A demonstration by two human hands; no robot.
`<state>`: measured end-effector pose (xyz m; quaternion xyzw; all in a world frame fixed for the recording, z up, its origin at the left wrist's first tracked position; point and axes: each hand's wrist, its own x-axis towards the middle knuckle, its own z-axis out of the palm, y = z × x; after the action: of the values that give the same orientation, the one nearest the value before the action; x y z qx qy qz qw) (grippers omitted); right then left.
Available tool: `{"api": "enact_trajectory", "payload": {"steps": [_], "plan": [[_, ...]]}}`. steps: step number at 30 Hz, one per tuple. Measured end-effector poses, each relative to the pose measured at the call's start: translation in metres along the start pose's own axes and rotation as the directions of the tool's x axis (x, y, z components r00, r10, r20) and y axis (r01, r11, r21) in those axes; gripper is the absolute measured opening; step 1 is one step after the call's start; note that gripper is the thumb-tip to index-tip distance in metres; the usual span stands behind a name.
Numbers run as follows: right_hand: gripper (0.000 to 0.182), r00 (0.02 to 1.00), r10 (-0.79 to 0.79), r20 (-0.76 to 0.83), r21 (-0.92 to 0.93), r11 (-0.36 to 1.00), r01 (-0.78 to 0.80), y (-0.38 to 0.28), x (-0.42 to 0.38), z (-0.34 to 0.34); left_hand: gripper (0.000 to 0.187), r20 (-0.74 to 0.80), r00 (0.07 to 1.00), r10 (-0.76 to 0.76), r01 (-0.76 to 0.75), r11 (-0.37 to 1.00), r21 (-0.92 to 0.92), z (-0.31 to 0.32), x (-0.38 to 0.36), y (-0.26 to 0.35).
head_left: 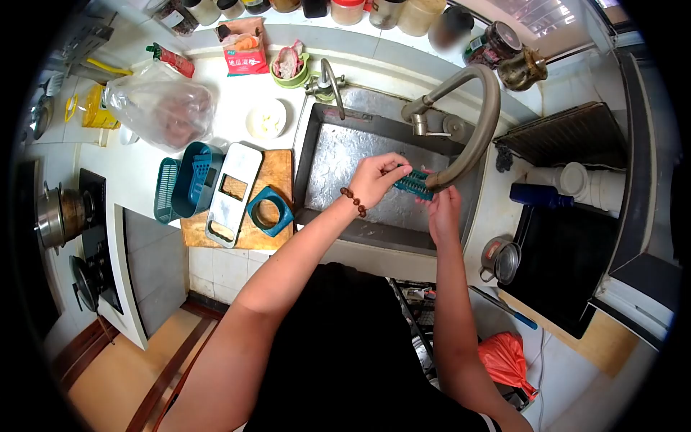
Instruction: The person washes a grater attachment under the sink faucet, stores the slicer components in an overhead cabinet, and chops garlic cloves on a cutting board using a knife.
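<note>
A teal grater insert with a row of small metal teeth or slots (pixel 413 183) is held over the sink (pixel 338 162), just below the mouth of the curved faucet (pixel 484 122). My left hand (pixel 376 180), with a beaded bracelet at the wrist, pinches the insert's left end between thumb and fingers. On the other side, my right hand (pixel 442 209) grips its right end from below; the faucet head hides part of those fingers. Whether water is running I cannot make out.
Left of the sink, a wooden cutting board (pixel 277 169) carries a white slicer frame (pixel 235 191) and a teal ring-shaped holder (pixel 271 211). Beside them are a teal container (pixel 198 180), a white bowl (pixel 266 119) and a plastic bag (pixel 162 108). A metal cup (pixel 502 259) stands to the right.
</note>
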<state>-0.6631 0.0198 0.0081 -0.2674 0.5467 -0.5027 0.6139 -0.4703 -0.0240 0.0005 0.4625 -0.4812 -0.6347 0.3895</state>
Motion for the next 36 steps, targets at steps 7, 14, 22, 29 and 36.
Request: {"api": "enact_trajectory", "payload": {"steps": [7, 14, 22, 29, 36], "plan": [[0.017, 0.975, -0.213, 0.055, -0.150, 0.964, 0.219, 0.005, 0.004, 0.001, 0.017, 0.009, 1.000, 0.008, -0.008, 1.000, 0.006, -0.002, -0.005, 0.005], [0.015, 0.992, -0.118, -0.039, -0.137, 0.984, 0.111, -0.006, 0.002, 0.016, 0.022, 0.065, 0.997, -0.046, 0.053, 0.991, -0.121, 0.006, -0.004, -0.001], [0.018, 0.996, -0.085, -0.035, -0.274, 0.959, 0.072, -0.007, -0.008, 0.023, 0.018, 0.016, 0.999, -0.033, 0.031, 0.994, 0.101, 0.012, -0.018, 0.000], [0.014, 0.998, -0.040, -0.044, -0.086, 0.996, 0.036, 0.002, -0.012, 0.026, 0.019, -0.089, 0.993, -0.072, 0.073, 0.997, 0.007, 0.019, -0.023, -0.001], [0.010, 0.982, -0.068, -0.175, -0.369, 0.930, -0.001, -0.002, -0.007, 0.027, 0.019, -0.146, 0.989, 0.034, 0.007, 0.962, 0.274, 0.032, -0.025, 0.006]]}}
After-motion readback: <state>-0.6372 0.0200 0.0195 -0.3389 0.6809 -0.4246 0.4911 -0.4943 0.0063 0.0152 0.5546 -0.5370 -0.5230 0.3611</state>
